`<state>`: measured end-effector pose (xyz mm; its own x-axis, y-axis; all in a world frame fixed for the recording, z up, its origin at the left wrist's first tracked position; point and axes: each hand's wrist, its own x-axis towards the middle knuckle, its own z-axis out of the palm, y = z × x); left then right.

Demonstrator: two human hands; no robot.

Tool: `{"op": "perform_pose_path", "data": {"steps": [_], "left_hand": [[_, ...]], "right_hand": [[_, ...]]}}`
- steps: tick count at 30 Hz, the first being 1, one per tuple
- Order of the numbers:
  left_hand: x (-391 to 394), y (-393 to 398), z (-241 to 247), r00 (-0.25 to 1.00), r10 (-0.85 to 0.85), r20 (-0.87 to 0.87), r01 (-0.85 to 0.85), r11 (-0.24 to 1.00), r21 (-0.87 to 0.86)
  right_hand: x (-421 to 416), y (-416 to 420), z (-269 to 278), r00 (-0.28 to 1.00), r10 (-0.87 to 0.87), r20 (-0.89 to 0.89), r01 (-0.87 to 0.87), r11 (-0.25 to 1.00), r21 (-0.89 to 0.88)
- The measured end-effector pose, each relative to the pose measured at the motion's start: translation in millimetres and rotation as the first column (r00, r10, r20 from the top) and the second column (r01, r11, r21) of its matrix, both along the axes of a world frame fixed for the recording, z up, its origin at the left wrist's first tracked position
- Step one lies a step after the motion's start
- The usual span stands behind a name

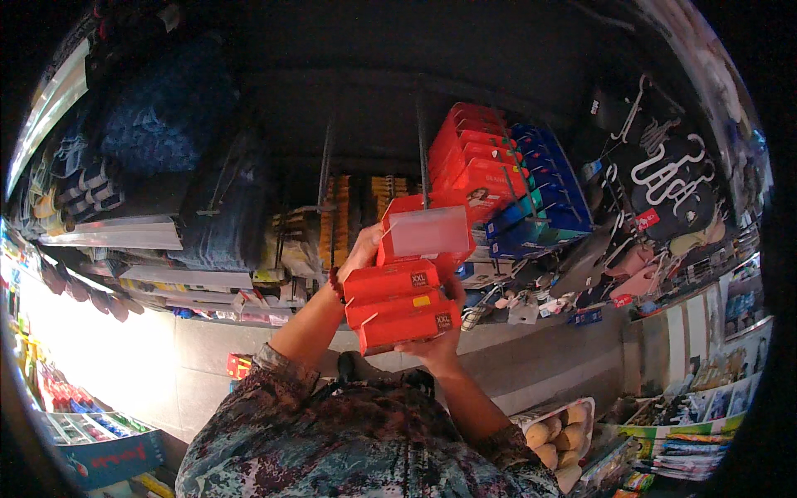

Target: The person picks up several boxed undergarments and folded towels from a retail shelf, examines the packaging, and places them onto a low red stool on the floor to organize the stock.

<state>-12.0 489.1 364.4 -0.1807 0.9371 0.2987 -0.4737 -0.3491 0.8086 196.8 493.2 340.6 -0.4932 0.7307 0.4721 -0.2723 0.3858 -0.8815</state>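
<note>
My left hand [363, 250], with a red bead bracelet [336, 285] at the wrist, grips the left edge of a red cardboard package [393, 246] with a pale, translucent panel. This package is up against the end of a metal display hook [422, 143]. Below it, my right hand [439, 345] supports several red packages [398, 311] from beneath and along their right side. Small dark labels with writing and one yellow sticker mark their ends. My right fingers are partly hidden behind the packages.
More red packages [476, 152] hang just beyond my hands, beside blue packages [554, 180]. Folded jeans [227, 211] are at the left, white hangers [666, 174] at the right. A crate of round, tan objects [570, 429] stands low on the right. Grey tiles [205, 348] cover the floor.
</note>
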Motion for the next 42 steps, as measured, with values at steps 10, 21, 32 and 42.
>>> {"op": "perform_pose_path", "data": {"steps": [10, 21, 32, 42], "left_hand": [[17, -20, 30, 0.992, 0.019, -0.126, 0.003, 0.985, 0.175], [108, -110, -32, 0.853, -0.010, 0.521, 0.139, 0.968, -0.210], [236, -297, -114, 0.755, 0.418, 0.505, -0.180, 0.873, -0.453], [271, -352, -136, 0.688, 0.726, 0.027, -0.457, 0.462, -0.760]], "right_hand": [[17, -1, 1, 0.987, -0.118, 0.111, 0.082, 0.955, 0.287], [95, -59, -13, 0.951, 0.300, 0.070, -0.253, 0.891, -0.378], [159, -86, -75, 0.557, 0.823, 0.113, -0.352, 0.357, -0.865], [102, -108, -107, 0.036, 0.997, 0.066, -0.351, 0.074, -0.933]]}}
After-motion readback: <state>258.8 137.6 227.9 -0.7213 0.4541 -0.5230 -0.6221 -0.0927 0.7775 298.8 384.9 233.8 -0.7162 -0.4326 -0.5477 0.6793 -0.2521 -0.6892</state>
